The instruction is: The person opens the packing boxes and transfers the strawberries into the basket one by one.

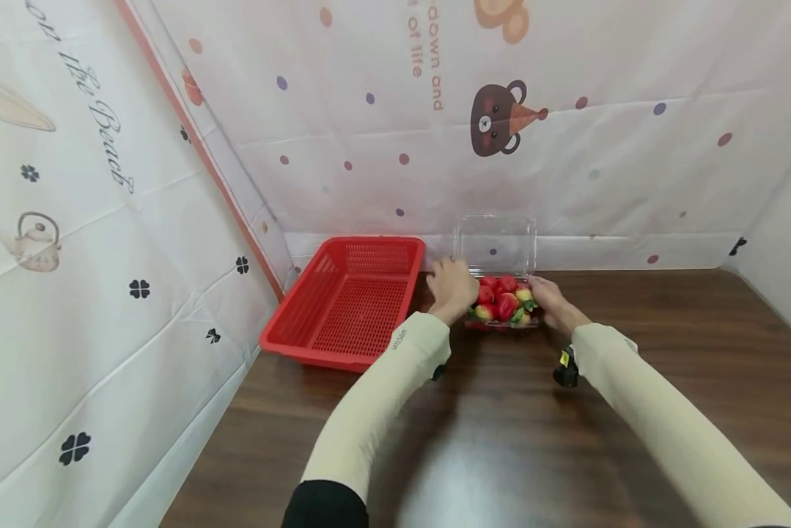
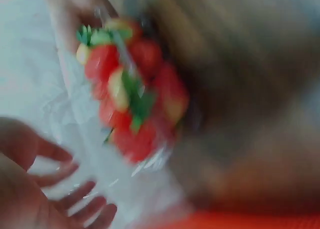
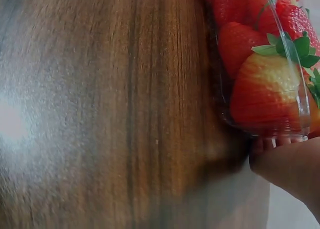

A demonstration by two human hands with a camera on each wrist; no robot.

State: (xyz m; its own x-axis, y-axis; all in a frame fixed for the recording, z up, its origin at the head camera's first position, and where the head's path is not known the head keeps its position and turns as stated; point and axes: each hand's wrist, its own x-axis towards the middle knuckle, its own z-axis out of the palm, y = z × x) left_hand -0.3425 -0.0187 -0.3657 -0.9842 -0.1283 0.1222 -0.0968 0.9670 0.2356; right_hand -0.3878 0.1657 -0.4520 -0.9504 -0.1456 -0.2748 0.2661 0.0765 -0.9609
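The left hand (image 1: 452,286) is spread; the right hand (image 1: 555,302) grips one end of the clear box (image 1: 503,325). Held one-sidedly, lid (image 1: 497,246) up, it could tip — spilling the strawberries (image 1: 506,305) between them.

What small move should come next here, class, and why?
Probably the left grip should pick up a strawberry: its fingers are spread beside the fruit, the clear box's lid stands open, and the right grip holds the box.
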